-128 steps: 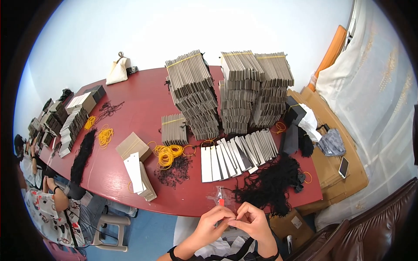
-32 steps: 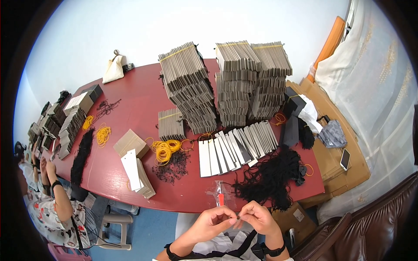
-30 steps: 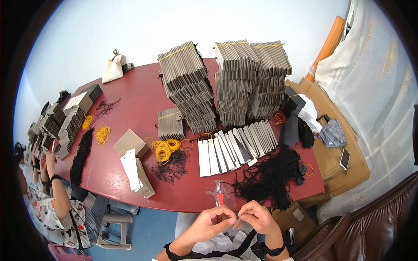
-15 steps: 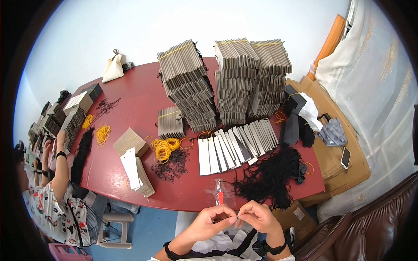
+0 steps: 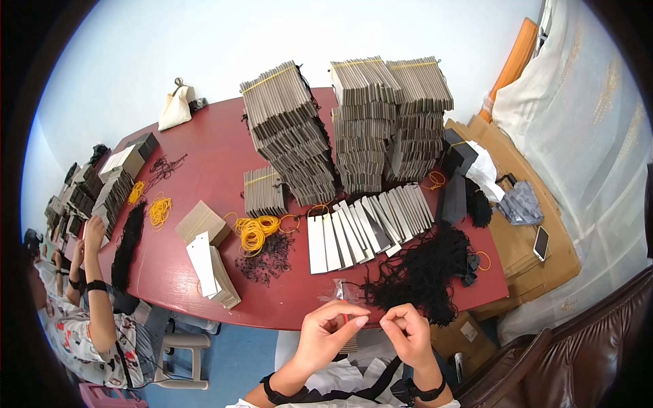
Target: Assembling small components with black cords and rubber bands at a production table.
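The work in hand, judging by the pose, is fine fingertip handling done just off the near edge of the dark red surface (image 5: 204,163). The person's left hand (image 5: 326,335) has its thumb and index tips brought close together, pointing toward the right hand (image 5: 410,334), whose fingers are curled with the thumb near the bent index. The two hands are apart, with a narrow gap between their fingertips; whether either pinches something thin cannot be told, since anything there is too small to make out. Bringing the tips together would call for a steady, precise pinch at that gap. A red handle (image 5: 346,317) shows right behind the left hand's index finger, with clear plastic wrap (image 5: 338,289) just beyond it at the edge. The heap of black cords (image 5: 435,279) lies on the surface just beyond the right hand, spreading toward the right, and the fanned row of white cards (image 5: 333,243) lies farther in, past the plastic. Beyond the left hand, toward the left, are a tangle of short black strings (image 5: 264,261) and a coil of yellow bands (image 5: 253,236), both well apart from the fingers.
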`<state>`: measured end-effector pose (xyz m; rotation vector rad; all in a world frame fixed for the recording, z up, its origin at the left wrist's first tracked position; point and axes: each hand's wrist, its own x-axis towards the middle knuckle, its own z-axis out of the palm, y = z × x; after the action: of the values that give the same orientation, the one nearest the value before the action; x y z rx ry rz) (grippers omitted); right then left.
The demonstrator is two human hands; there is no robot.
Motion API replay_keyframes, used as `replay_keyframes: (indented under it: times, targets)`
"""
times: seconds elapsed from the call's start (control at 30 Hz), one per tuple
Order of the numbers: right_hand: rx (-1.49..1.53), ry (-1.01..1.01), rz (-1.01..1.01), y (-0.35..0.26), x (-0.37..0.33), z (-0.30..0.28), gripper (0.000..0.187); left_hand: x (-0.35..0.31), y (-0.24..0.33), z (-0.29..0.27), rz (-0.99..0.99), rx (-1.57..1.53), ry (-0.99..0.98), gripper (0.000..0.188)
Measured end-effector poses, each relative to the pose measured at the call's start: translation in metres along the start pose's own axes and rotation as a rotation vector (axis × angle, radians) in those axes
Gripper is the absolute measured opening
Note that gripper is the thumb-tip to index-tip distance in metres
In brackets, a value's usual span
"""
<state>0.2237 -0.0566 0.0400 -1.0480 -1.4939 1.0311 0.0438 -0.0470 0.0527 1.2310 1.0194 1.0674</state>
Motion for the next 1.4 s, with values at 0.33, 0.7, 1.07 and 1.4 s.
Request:
replay_keyframes:
  times: [0.33, 0.7, 1.07, 1.4]
  targets:
    - [-0.035, 0.114, 0.075, 0.009, 0.007, -0.002, 0.005, 0.007, -0.002, -0.003, 0.017, 0.07, -0.004, 0.015]
    - [-0.074, 0.121, -0.086, -0.001, -0.001, -0.002, 0.009, 0.005, -0.01, 0.018, 0.048, -0.067, -0.024, 0.019]
    - [0.371, -0.157, 0.085, -0.002, 0.001, -0.017, 0.006, 0.001, -0.008, 0.012, -0.148, -0.334, -0.249, 0.01]
    - [0.36, -0.186, 0.05, -0.012, -0.007, -0.006, 0.006, -0.003, -0.017, 0.001, -0.208, -0.658, -0.394, 0.011]
